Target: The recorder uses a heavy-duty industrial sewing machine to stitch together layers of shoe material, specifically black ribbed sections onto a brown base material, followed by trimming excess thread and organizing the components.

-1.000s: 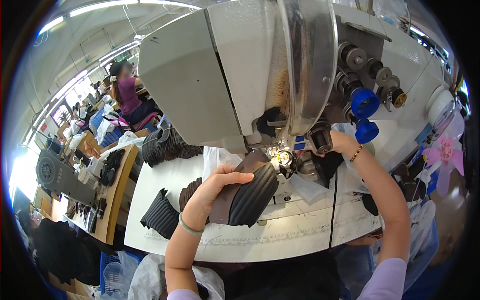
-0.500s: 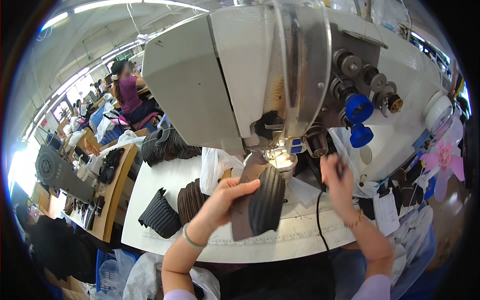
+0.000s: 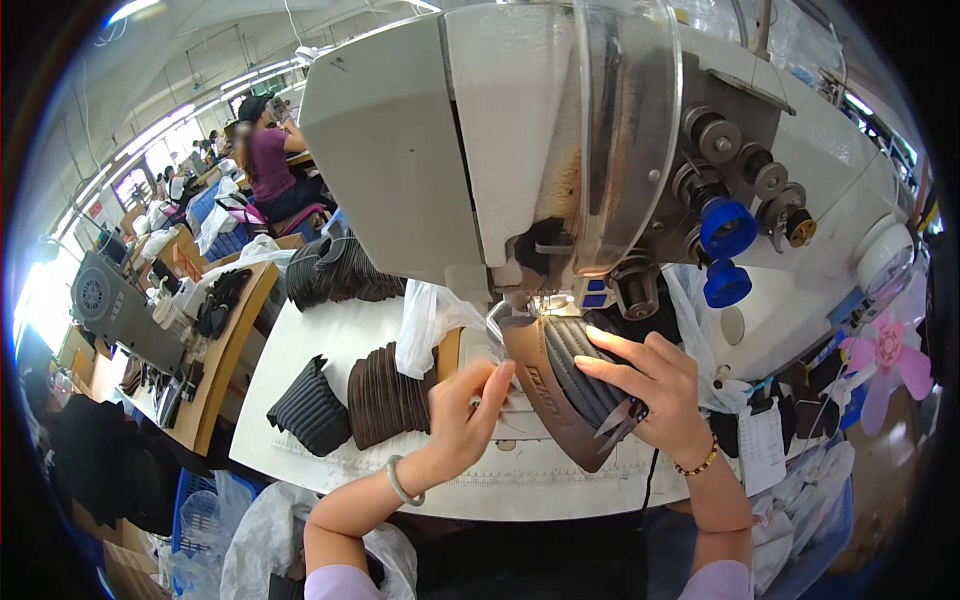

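Note:
Under the head of a sewing machine (image 3: 385, 150) lies a grey ribbed piece (image 3: 575, 360) with a smooth brown strip (image 3: 550, 405) along its left side. My right hand (image 3: 660, 395) presses outstretched fingertips on the ribbed part. A small pair of thread snips (image 3: 618, 420) is held in that same hand, its blades pointing left over the piece. My left hand (image 3: 462, 415) is just left of the brown strip, apart from it, with thumb and fingers pinched together. Whatever may be between those fingertips is too small to make out.
Left on the white table (image 3: 330, 335) are a black ribbed piece (image 3: 312, 410), a brown ribbed stack (image 3: 388, 395), dark stacked pieces (image 3: 340, 272) and a white plastic bag (image 3: 428, 325). Blue knobs (image 3: 725, 228) stick out at right, near a pink fan (image 3: 888, 350). Another person (image 3: 270, 160) sits far left.
My left hand has let go of the piece and closed into a pinch. My right hand has come down leftward onto the piece, the snips now visible. The piece has turned, its lower end swinging right.

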Tool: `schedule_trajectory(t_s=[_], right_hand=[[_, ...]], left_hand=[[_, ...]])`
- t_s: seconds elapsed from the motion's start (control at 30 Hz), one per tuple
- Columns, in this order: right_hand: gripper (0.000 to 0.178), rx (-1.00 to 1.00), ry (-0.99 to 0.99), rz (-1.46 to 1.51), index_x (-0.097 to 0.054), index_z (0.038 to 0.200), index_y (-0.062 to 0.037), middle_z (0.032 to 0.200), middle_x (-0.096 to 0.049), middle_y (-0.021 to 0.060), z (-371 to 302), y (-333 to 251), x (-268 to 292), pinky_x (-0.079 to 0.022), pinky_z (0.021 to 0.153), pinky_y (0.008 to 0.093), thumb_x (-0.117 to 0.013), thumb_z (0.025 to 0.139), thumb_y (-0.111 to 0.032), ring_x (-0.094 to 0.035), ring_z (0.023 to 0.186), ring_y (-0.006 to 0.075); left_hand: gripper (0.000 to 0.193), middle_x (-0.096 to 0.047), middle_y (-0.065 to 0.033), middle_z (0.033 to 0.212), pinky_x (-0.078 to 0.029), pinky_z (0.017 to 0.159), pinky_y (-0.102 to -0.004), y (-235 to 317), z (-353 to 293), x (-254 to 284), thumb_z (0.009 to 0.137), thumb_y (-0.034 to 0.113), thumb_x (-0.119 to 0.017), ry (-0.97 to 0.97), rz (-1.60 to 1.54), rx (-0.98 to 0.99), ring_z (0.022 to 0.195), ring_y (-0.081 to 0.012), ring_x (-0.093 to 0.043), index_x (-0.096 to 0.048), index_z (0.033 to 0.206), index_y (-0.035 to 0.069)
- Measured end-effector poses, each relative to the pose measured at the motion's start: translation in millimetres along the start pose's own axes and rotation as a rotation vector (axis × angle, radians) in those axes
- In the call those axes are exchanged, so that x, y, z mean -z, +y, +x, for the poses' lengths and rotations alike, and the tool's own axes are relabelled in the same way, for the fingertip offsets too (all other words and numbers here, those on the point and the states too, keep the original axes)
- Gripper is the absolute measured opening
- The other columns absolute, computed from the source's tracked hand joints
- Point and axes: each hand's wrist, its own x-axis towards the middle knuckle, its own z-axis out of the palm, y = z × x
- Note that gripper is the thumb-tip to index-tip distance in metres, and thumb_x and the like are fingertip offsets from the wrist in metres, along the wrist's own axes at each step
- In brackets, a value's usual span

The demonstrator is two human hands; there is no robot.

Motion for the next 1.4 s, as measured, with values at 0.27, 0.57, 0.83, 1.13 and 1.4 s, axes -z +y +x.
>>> schedule_trajectory(t_s=[0.27,0.57,0.83,1.13,1.4], right_hand=[[0.035,0.067,0.069,-0.032,-0.073,0.098,-0.0139,0.102,-0.069,0.0049,-3,12,-10,-0.041,0.053,0.0249,-0.074,0.064,-0.024,-0.048,0.057,0.0138],[0.039,0.056,0.093,0.025,-0.073,0.101,-0.0139,0.096,-0.067,0.0047,-8,23,-19,-0.042,0.057,0.0277,-0.075,0.065,-0.029,-0.053,0.059,0.0142],[0.039,0.009,0.058,0.047,-0.074,0.100,-0.0150,0.097,-0.066,0.0046,-11,20,-21,-0.039,0.061,0.0277,-0.076,0.064,-0.029,-0.055,0.064,0.0147],[0.040,-0.005,0.040,0.081,-0.074,0.102,-0.0138,0.100,-0.065,0.0057,-11,18,-19,-0.041,0.062,0.0285,-0.077,0.064,-0.024,-0.056,0.068,0.0159],[0.038,-0.015,0.054,0.108,-0.073,0.103,-0.0140,0.108,-0.065,0.0059,-8,20,-19,-0.044,0.066,0.0273,-0.076,0.066,-0.020,-0.059,0.074,0.0166]], left_hand=[[0.037,-0.062,-0.0064,0.114,-0.053,0.096,-0.0389,-4,37,13,0.074,0.001,-0.066,0.009,0.674,-1.005,0.111,-0.0259,-0.060,-0.070,0.110,0.009],[0.039,-0.065,-0.0072,0.108,-0.055,0.095,-0.0377,0,46,14,0.072,0.006,-0.068,0.026,0.656,-1.007,0.107,-0.0247,-0.062,-0.069,0.111,0.009],[0.038,-0.066,-0.0078,0.107,-0.056,0.093,-0.0381,-2,47,14,0.071,0.005,-0.068,0.027,0.630,-1.021,0.105,-0.0252,-0.063,-0.069,0.109,0.009],[0.033,-0.066,-0.0092,0.103,-0.058,0.086,-0.0354,2,47,10,0.070,0.003,-0.066,0.073,0.620,-1.019,0.098,-0.0268,-0.066,-0.072,0.102,0.006],[0.041,-0.065,-0.0116,0.104,-0.055,0.094,-0.0394,2,46,6,0.068,0.001,-0.067,0.084,0.624,-1.005,0.104,-0.0279,-0.064,-0.068,0.109,0.001]])
